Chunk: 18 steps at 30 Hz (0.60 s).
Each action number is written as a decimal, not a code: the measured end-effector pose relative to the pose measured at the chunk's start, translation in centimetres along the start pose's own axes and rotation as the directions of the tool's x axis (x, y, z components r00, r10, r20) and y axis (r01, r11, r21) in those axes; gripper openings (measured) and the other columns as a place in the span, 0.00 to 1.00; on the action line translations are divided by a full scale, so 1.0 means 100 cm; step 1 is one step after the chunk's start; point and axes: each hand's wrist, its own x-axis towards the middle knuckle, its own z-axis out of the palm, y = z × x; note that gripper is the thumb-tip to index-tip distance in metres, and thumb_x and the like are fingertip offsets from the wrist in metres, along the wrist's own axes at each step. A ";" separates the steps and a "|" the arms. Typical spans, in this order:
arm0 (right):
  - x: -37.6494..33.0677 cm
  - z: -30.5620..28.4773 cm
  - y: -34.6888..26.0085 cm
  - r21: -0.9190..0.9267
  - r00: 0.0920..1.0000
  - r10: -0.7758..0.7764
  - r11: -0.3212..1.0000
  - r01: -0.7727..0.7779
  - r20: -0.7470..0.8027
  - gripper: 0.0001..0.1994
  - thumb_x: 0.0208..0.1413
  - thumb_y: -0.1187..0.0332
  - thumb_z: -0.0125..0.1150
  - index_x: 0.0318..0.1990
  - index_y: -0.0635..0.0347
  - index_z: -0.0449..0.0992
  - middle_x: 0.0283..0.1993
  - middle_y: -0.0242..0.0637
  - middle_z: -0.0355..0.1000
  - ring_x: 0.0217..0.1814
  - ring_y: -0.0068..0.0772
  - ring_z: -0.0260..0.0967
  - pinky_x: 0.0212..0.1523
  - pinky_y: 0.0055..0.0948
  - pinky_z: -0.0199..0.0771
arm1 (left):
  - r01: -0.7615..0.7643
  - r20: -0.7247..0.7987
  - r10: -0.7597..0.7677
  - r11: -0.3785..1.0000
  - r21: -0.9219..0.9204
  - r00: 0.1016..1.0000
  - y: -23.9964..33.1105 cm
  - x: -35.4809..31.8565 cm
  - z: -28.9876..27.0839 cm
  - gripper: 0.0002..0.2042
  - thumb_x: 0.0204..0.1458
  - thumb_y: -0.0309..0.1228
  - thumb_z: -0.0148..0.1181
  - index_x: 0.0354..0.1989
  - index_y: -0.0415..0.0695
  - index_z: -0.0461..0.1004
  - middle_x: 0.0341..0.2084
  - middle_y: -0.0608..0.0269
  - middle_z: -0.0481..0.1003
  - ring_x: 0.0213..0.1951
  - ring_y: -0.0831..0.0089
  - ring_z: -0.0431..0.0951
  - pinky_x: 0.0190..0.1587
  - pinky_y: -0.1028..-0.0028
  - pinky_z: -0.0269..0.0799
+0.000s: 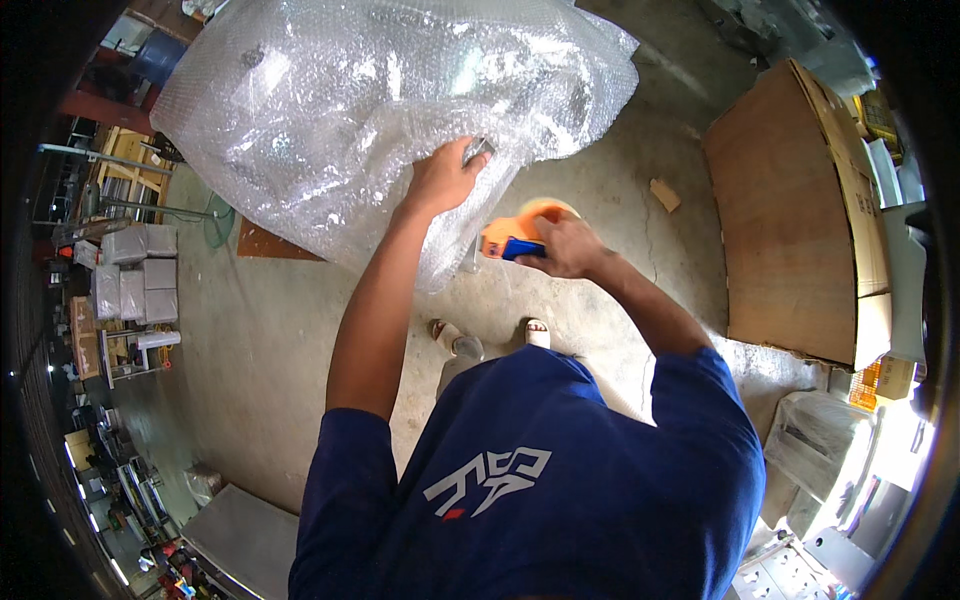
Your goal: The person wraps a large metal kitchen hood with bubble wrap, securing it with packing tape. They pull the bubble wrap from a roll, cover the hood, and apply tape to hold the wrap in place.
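Concrete floor [270,330]; left hand [440,180] presses bubble-wrapped bundle [380,110], right hand [565,245] grips tape dispenser [515,235].

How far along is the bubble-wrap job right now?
Done: the bubble wrap already covers the large item completely. In hand: the left hand presses the wrap down, the right hand holds an orange tape dispenser beside it. Left: no tape strips are visible on the wrap.

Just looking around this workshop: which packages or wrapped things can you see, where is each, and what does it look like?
Bubble-wrapped bundle: top centre, big, clear and shiny, left hand pressing on it.
Flat cardboard carton: right, on the floor, brown, rectangular.
Wrapped boxes: far left, stacked, grey-silver.
Clear plastic bag: lower right, crumpled.
Tape dispenser: centre, orange and blue, in the right hand.
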 end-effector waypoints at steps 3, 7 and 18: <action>0.026 -0.010 -0.009 -0.159 0.975 -0.199 0.970 0.182 -0.095 0.36 0.57 0.39 0.54 0.48 0.75 0.70 0.30 0.54 0.76 0.48 0.54 0.74 0.54 0.44 0.70 | -0.005 0.013 0.005 1.000 -0.024 1.000 0.005 0.000 -0.001 0.28 0.58 0.49 0.57 0.58 0.38 0.70 0.52 0.40 0.73 0.54 0.48 0.74 0.57 0.60 0.67; 0.052 -0.033 -0.019 -0.140 0.996 -0.082 0.986 0.087 0.046 0.39 0.55 0.36 0.55 0.46 0.77 0.70 0.31 0.54 0.76 0.44 0.52 0.76 0.52 0.41 0.71 | 0.020 0.020 -0.019 0.998 -0.064 1.000 0.002 -0.002 -0.001 0.27 0.58 0.49 0.57 0.56 0.39 0.72 0.50 0.42 0.75 0.54 0.50 0.75 0.56 0.61 0.68; 0.107 -0.012 0.124 -0.373 0.824 -0.276 0.924 0.085 -0.496 0.27 0.59 0.41 0.49 0.56 0.47 0.74 0.54 0.39 0.75 0.58 0.46 0.69 0.61 0.43 0.64 | 0.101 0.097 -0.096 0.994 -0.046 0.991 0.015 -0.006 -0.010 0.28 0.59 0.52 0.54 0.55 0.38 0.72 0.48 0.42 0.76 0.51 0.50 0.76 0.53 0.60 0.70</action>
